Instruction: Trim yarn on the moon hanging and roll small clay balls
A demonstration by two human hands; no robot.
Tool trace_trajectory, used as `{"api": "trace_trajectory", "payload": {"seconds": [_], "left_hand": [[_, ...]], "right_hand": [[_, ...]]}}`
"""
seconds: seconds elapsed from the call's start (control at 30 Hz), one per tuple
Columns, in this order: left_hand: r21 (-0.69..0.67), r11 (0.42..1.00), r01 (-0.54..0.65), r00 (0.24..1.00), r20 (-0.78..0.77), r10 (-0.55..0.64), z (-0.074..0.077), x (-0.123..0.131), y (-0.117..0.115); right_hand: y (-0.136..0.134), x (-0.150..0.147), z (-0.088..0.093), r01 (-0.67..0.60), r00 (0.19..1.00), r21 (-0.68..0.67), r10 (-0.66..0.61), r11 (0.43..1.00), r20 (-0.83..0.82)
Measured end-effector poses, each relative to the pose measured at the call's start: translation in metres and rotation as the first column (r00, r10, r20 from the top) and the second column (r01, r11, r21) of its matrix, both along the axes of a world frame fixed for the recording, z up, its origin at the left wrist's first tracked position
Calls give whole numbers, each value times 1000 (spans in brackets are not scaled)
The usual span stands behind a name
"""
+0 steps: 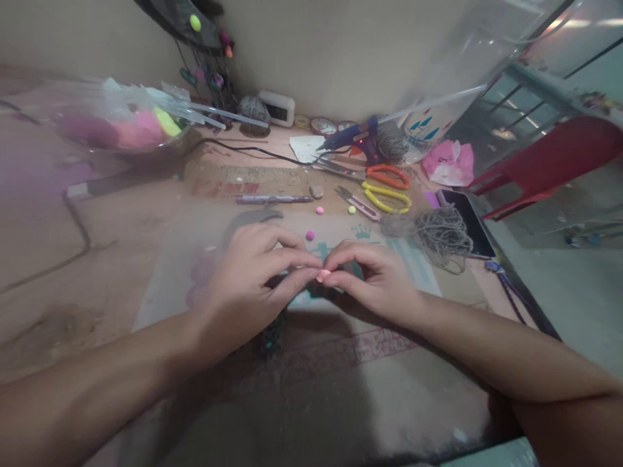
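Between the fingertips of both hands is a small pink piece of what looks like modelling clay (323,275). My left hand (265,269) pinches its left side with thumb and fingers. From the right, my right hand (367,272) pinches the same piece. Just beyond the fingers lies a magenta ball (310,235) on a translucent printed sheet (165,272). A pale pink ball (320,211) and a yellow-green ball (352,210) rest farther back. Something dark, partly hidden, is under my left hand.
Behind the hands are a pen (275,200), a small cutter (357,203), yellow-handled scissors (387,198), orange-handled scissors (388,176) and a blue glue gun (348,136). Grey yarn (442,235) partly covers a phone (470,224) at right. A bowl with bagged coloured lumps (121,130) stands back left.
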State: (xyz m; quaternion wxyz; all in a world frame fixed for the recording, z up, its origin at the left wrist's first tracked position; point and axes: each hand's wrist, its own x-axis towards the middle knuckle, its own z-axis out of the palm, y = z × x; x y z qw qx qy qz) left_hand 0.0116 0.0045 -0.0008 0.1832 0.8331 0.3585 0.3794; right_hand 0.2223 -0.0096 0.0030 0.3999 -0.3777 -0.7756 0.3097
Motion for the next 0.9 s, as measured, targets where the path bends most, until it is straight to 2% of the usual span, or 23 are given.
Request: {"api": "trace_trajectory", "payload": {"seconds": [0.3,0.43,0.5,0.63,0.8,0.9], "left_hand": [[51,998,35,997,-67,-31,2,-1,0],[-3,1000,23,999,-34,-23,4,0,0],[-37,999,7,1000,-4,-7,5,1,-1],[-92,996,-6,1000,15,8,7,3,-3],[-192,979,-69,996,46,80,6,3,-3],[-172,983,-65,995,63,77,5,4,-1]], "right_hand": [[-1,1,-3,-19,999,12,19,1000,29],[-2,-1,-2,20,1000,-56,-20,998,-2],[-1,-2,-1,-2,1000,-90,4,996,23],[-2,-3,-1,-13,990,-41,19,999,136],[-3,-3,-2,9,993,-22,-6,1000,116],[-3,-1,-2,2,992,-19,1,1000,125]]}}
